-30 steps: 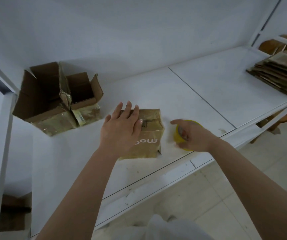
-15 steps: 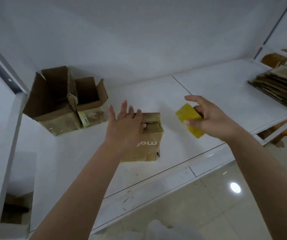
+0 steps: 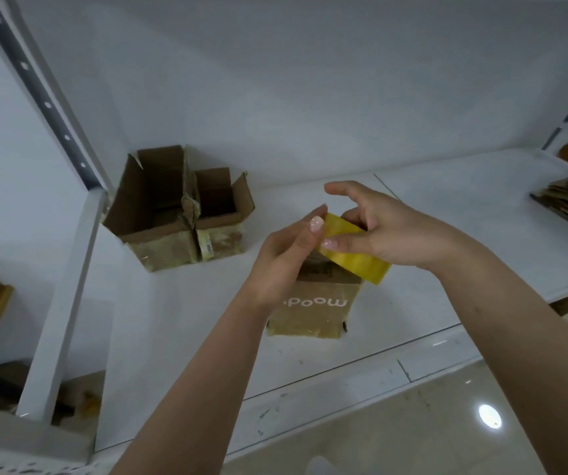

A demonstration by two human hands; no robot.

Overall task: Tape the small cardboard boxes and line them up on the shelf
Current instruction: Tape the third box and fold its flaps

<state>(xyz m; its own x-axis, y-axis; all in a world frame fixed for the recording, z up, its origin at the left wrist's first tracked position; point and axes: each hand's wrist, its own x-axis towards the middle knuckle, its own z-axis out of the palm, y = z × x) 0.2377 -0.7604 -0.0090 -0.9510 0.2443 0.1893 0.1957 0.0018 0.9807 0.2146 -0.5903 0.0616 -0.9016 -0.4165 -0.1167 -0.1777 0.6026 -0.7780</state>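
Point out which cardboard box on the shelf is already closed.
The box printed "mood", right below both hands. Its top flaps are folded down, while the two boxes at the back left stand open.

Yellow tape roll [image 3: 354, 252] held by right hand [image 3: 399, 231], left hand [image 3: 289, 255] pinching its edge, above closed "mood" box [image 3: 313, 310] on white shelf [image 3: 464, 214]; 2 open boxes [image 3: 179, 210] left.
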